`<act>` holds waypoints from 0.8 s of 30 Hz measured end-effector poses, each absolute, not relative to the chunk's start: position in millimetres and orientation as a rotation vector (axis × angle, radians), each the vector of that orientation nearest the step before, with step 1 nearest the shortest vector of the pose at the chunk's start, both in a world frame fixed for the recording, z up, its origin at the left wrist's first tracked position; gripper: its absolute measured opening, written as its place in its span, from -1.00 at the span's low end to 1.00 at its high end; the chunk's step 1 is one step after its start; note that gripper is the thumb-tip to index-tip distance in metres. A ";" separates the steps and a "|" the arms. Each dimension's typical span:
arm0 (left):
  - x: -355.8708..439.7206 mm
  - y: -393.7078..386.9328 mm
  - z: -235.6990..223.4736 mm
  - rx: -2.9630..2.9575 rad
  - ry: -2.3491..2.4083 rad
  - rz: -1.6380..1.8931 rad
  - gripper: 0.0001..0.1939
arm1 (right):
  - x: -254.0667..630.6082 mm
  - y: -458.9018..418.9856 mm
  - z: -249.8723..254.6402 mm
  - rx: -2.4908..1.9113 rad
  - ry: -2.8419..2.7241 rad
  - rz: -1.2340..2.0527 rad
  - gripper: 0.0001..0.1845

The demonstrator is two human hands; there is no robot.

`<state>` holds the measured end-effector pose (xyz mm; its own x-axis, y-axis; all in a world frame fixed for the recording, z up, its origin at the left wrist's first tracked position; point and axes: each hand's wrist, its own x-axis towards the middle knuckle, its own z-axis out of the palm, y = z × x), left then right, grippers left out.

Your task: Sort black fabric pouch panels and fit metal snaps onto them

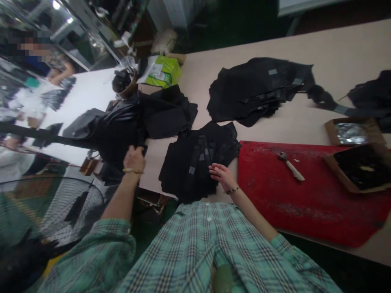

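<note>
My left hand (134, 159) is closed at the edge of a draped heap of black cloth (119, 130) on the table's left side. Its fingers are curled and partly blurred, with a bit of the black cloth at their tips. Over the right edge of a pile of cut black fabric pieces (183, 162) is my right hand (223, 176), its fingers stretched out and nothing visible in them. Several strips with small grey labels lie on top of that pile, directly in front of my body.
Further back are a folded black fabric stack (171, 112) and a wide pile of black pieces (253, 87). A red board (275, 195) bears a white-handled tool (291, 167). Cardboard boxes (351, 179) stand right, a green bag (165, 72) behind, a wire fan guard (61, 203) left. Another person works far left.
</note>
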<state>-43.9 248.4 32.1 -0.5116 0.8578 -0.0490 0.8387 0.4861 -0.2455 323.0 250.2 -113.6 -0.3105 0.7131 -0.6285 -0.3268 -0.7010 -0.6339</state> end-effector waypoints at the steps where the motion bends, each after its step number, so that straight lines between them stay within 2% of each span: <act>1: -17.8 246.3 12.3 -1.622 -2.685 0.372 -0.61 | 310.8 243.3 -112.6 -1.265 -0.541 2.094 -0.76; 5: 77.1 229.8 -70.0 -1.913 -2.952 0.246 -0.68 | 280.6 225.5 -116.4 -1.327 -0.658 2.181 -0.72; 8: 108.9 217.1 -101.2 -1.959 -2.967 0.180 -0.59 | 274.3 219.5 -123.1 -1.404 -0.682 2.194 -0.67; 14: 109.8 214.4 -113.9 -1.972 -2.941 0.175 -0.59 | 266.8 216.3 -130.3 -1.389 -0.723 2.249 -0.60; 20: 107.0 218.0 -121.9 -2.001 -2.857 0.273 -0.48 | 256.3 213.8 -140.0 -1.363 -0.707 2.300 -0.62; 24: 114.8 217.8 -123.8 -2.003 -2.763 0.383 -0.53 | 251.8 214.1 -143.1 -1.374 -0.784 2.286 -0.60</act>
